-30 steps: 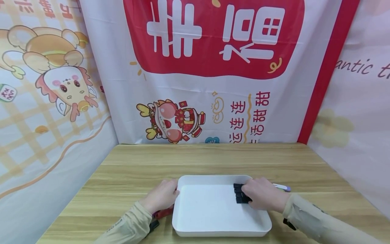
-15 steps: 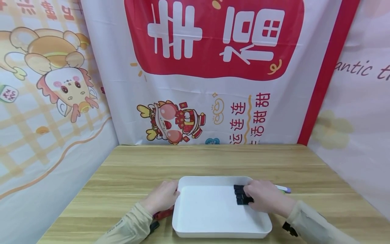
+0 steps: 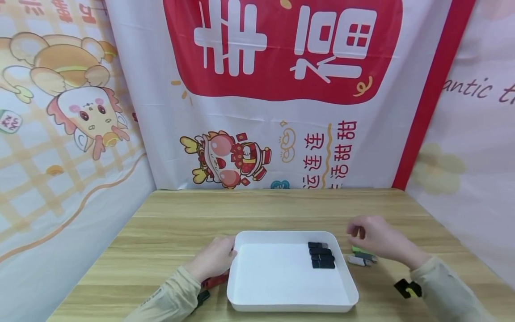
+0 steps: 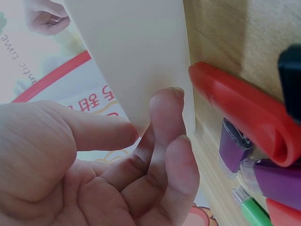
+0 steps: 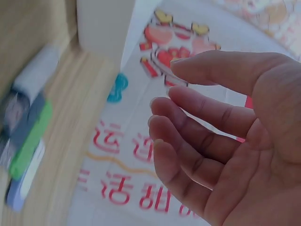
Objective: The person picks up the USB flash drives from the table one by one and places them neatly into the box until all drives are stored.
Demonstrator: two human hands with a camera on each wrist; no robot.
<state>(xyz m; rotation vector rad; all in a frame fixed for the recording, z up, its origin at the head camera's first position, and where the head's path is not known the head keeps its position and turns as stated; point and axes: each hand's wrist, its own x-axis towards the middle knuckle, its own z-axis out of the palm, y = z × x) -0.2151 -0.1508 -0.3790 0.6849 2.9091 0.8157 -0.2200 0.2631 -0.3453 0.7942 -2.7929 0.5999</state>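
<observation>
A white tray (image 3: 289,307) lies on the wooden table, and several black USB sticks (image 3: 322,258) sit in a column inside it near the right wall. My left hand (image 3: 215,259) grips the tray's left wall; the left wrist view shows thumb and fingers (image 4: 175,117) on either side of it. My right hand (image 3: 380,239) is raised to the right of the tray, fingers loosely bent and holding nothing, as the right wrist view shows (image 5: 221,136). Close below it lie a silver stick (image 3: 359,261), a grey one (image 3: 365,256) and a green one (image 5: 32,139).
Left of the tray, partly under my left hand, are a red stick (image 4: 244,110), purple sticks (image 4: 277,181), a green stick (image 4: 254,211) and a black one (image 3: 203,297). A black-and-yellow item (image 3: 408,288) is near my right sleeve. Printed cloths hang behind and at both sides.
My right hand has let go of the black sticks, left the tray and moved right and away, above the sticks beside it. My left hand has stayed on the tray's wall.
</observation>
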